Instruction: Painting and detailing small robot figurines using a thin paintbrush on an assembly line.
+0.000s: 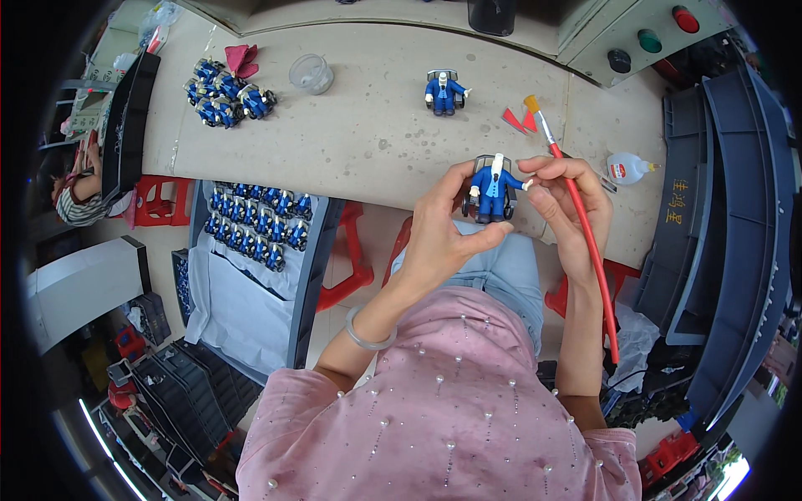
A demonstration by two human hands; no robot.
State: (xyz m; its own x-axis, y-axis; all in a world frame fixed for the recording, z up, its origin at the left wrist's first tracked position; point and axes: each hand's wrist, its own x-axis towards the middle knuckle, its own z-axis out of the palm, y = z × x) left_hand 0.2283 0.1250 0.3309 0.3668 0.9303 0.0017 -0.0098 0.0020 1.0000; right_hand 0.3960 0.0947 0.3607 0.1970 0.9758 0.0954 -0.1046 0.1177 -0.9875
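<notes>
A small figurine [494, 192] in a blue suit, seated in a dark wheelchair, is held upright over the near table edge. My left hand [447, 225] grips its chair side and base between thumb and fingers. Between the fingers of my right hand [576, 204] lies a paintbrush [587, 225] with a long red handle, its tan bristles pointing away from me. The right thumb and fingertips are at the figurine's outstretched pale hand. A second seated figurine [445, 93] of the same kind stands farther back on the table [368, 125].
Similar figurines cluster [221, 93] at the far left, beside a red cloth [241, 60] and a clear cup [311, 73]. A lined crate [251, 288] at left holds rows of them. Red scraps [520, 121] and a small bottle [631, 168] lie right. Grey crates [727, 225] stand at far right.
</notes>
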